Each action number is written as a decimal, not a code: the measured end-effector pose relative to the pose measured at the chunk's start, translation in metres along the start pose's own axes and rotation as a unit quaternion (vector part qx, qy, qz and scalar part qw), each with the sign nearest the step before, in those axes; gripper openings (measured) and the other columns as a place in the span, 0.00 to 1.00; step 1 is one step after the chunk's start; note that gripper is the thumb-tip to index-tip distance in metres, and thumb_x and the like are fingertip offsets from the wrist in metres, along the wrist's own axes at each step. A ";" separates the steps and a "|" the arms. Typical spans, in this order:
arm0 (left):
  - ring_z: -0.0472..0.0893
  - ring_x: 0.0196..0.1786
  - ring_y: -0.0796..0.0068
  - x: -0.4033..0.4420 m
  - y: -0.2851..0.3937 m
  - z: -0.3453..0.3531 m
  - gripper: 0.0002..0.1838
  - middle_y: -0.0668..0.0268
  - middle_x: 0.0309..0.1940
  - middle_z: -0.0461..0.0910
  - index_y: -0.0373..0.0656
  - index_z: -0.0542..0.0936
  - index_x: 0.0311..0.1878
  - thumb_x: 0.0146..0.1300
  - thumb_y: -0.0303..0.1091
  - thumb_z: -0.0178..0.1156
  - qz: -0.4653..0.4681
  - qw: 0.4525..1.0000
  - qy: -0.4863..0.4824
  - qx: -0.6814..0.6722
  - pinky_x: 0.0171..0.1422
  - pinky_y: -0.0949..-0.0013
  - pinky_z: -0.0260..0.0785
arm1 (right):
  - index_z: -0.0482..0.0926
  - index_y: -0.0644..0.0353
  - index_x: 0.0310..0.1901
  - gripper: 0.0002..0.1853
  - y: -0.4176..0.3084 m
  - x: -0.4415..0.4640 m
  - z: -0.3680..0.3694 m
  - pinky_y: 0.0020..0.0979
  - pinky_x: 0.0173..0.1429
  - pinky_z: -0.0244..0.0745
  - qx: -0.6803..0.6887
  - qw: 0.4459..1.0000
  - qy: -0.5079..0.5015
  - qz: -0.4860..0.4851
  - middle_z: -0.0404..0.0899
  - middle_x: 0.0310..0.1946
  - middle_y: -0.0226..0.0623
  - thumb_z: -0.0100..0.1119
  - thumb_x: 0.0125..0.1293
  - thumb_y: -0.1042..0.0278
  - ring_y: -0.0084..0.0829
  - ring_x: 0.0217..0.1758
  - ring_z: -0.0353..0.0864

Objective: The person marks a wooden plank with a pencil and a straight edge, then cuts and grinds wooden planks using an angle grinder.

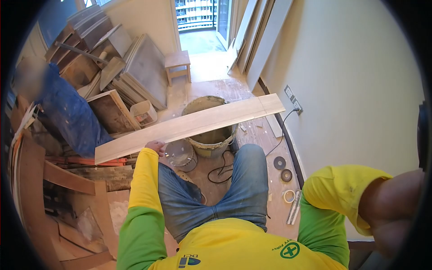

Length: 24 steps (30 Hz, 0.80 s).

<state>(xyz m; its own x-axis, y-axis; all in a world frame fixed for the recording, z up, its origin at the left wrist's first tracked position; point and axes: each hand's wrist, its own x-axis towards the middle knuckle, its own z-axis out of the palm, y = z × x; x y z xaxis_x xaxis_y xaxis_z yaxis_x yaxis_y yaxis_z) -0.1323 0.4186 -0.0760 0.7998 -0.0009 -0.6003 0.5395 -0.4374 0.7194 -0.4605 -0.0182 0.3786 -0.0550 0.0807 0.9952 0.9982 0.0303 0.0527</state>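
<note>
A long pale wooden plank [204, 122] lies across the rim of a large mortar-caked bucket [211, 150], sloping up toward the right. Faint lines mark its right end. My left hand [155, 147] grips the plank's near edge, left of the bucket; part of the fingers is hidden. Close to the camera at the right edge, my right hand [390, 220] is raised and blurred, and its fingers cannot be made out. A clear round tub [181, 154] stands beside the bucket, below the plank.
Two dark discs [282, 168], a tape roll [289, 195] and a cord [279, 144] lie right of my legs. A stool [178, 63] and stacked panels [144, 72] stand behind. Boards [265, 40] lean on the right wall. Blue cloth [72, 108] is at left.
</note>
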 end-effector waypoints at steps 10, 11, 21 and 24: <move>0.81 0.29 0.69 -0.002 0.000 0.000 0.20 0.59 0.38 0.84 0.42 0.80 0.56 0.73 0.48 0.59 -0.007 1.000 0.008 -0.006 0.34 0.63 0.74 | 0.79 0.66 0.55 0.16 0.021 -0.014 -0.007 0.41 0.62 0.80 -0.071 0.995 0.032 -0.063 0.80 0.56 0.47 0.59 0.69 0.71 0.39 0.57 0.82; 0.81 0.29 0.69 0.002 -0.001 0.000 0.20 0.59 0.38 0.84 0.43 0.80 0.56 0.72 0.49 0.59 -0.007 1.000 -0.002 0.003 0.34 0.64 0.74 | 0.79 0.67 0.56 0.16 0.025 -0.017 -0.009 0.42 0.62 0.80 -0.084 0.993 0.044 -0.069 0.79 0.56 0.48 0.58 0.69 0.71 0.40 0.57 0.82; 0.80 0.26 0.72 0.040 -0.029 -0.023 0.23 0.64 0.36 0.83 0.50 0.78 0.61 0.69 0.51 0.63 -0.019 0.998 -0.020 -0.057 0.27 0.65 0.72 | 0.80 0.67 0.56 0.15 0.098 -0.247 -0.105 0.31 0.55 0.80 -0.363 0.804 0.235 0.409 0.84 0.50 0.42 0.63 0.69 0.74 0.32 0.51 0.83; 0.80 0.27 0.73 0.022 -0.019 -0.017 0.26 0.64 0.36 0.83 0.50 0.77 0.64 0.68 0.53 0.64 -0.006 1.000 -0.015 0.005 0.27 0.67 0.71 | 0.82 0.60 0.54 0.14 0.060 -0.465 -0.149 0.25 0.42 0.76 -0.408 0.578 0.206 0.675 0.82 0.34 0.28 0.65 0.69 0.66 0.22 0.34 0.77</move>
<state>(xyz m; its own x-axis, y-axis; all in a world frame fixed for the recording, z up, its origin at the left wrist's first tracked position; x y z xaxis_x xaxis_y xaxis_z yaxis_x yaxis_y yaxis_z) -0.1202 0.4419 -0.0970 0.7850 -0.0224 -0.6190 0.5460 -0.4470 0.7086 -0.3708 -0.2020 -0.0683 0.6318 -0.7687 0.0997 -0.1881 -0.2768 -0.9423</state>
